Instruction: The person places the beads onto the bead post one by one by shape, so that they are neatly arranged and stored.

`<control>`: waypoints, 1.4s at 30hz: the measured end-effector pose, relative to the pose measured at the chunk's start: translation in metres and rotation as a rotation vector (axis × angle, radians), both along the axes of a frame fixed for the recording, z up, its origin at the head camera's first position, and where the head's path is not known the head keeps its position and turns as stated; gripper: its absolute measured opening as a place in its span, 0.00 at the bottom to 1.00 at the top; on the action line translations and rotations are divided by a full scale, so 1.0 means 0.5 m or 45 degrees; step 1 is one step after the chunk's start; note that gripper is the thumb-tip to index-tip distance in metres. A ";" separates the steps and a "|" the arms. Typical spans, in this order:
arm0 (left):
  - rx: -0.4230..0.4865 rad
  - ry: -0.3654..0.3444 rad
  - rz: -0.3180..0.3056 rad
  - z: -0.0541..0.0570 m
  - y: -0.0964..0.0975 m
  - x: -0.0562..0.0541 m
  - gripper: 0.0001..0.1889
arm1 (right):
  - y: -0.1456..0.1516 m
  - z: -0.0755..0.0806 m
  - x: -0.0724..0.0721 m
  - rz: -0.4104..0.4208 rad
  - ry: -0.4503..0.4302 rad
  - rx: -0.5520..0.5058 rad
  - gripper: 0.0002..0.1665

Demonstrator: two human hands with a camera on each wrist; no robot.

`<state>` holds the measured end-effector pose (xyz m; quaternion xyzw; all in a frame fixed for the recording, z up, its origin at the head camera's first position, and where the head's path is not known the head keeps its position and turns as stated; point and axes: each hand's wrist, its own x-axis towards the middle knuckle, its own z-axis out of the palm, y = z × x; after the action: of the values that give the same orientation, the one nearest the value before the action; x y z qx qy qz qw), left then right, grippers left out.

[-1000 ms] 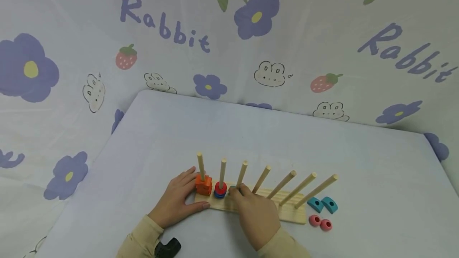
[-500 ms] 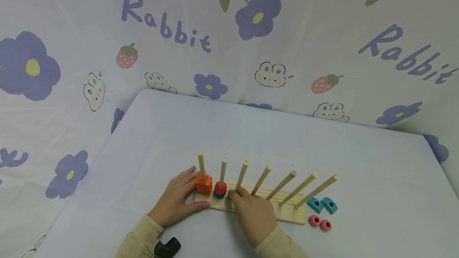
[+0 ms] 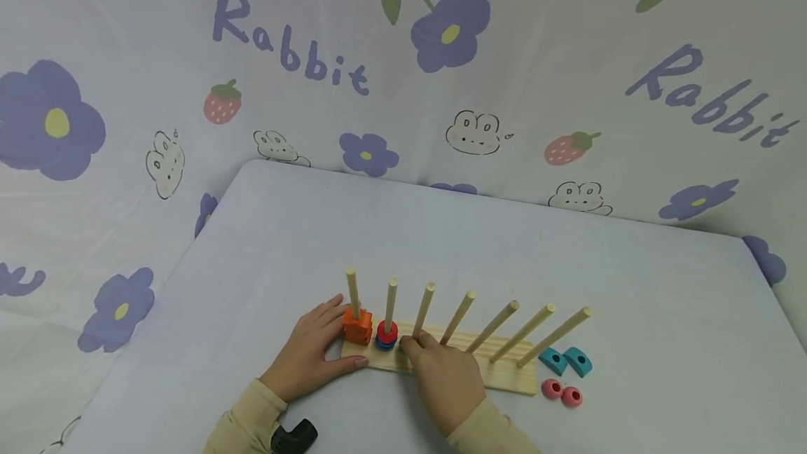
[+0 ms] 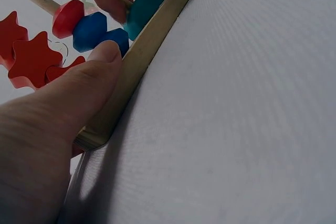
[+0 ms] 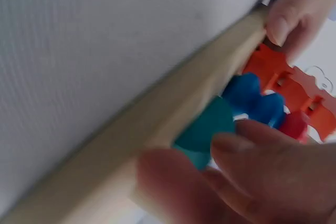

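Observation:
A wooden peg board (image 3: 513, 375) with a row of upright pegs lies on the table. My left hand (image 3: 313, 349) holds its left end, thumb along the front edge and fingers behind an orange stack of star-shaped blocks (image 3: 358, 328). On the second peg, a red bead (image 3: 387, 332) sits above two blue beads (image 4: 90, 31). My right hand (image 3: 449, 378) pinches a teal block (image 5: 209, 124) low at the third peg, close over the board. From the head, the fingers mostly hide this block; both wrist views show it between thumb and fingertips.
Two teal arched blocks (image 3: 578, 361) and two pink round beads (image 3: 571, 396) lie just off the board's right end. The pegs right of my right hand are bare. A black curved object (image 3: 295, 436) is by the left sleeve. A printed cloth (image 3: 403, 104) hangs behind the table.
My right hand has shifted slightly left and down around the third peg, covering the teal block that showed a second ago. The left hand stays where it was.

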<state>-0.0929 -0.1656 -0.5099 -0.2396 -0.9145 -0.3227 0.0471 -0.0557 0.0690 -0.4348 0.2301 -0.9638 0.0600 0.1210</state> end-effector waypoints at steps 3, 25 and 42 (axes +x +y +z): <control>0.008 0.010 -0.005 -0.001 -0.001 0.001 0.38 | 0.007 0.021 0.010 -0.009 -0.083 0.009 0.17; 0.006 -0.015 -0.016 0.002 0.000 0.000 0.38 | 0.310 0.144 0.055 -0.274 -0.582 0.017 0.17; 0.010 -0.042 -0.009 0.009 0.002 0.001 0.37 | 0.395 0.039 0.008 -0.518 -0.762 0.106 0.31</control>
<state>-0.0926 -0.1648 -0.5052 -0.2371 -0.9131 -0.3303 0.0316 -0.0520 0.2664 -0.4154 0.0106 -0.9842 0.0599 -0.1666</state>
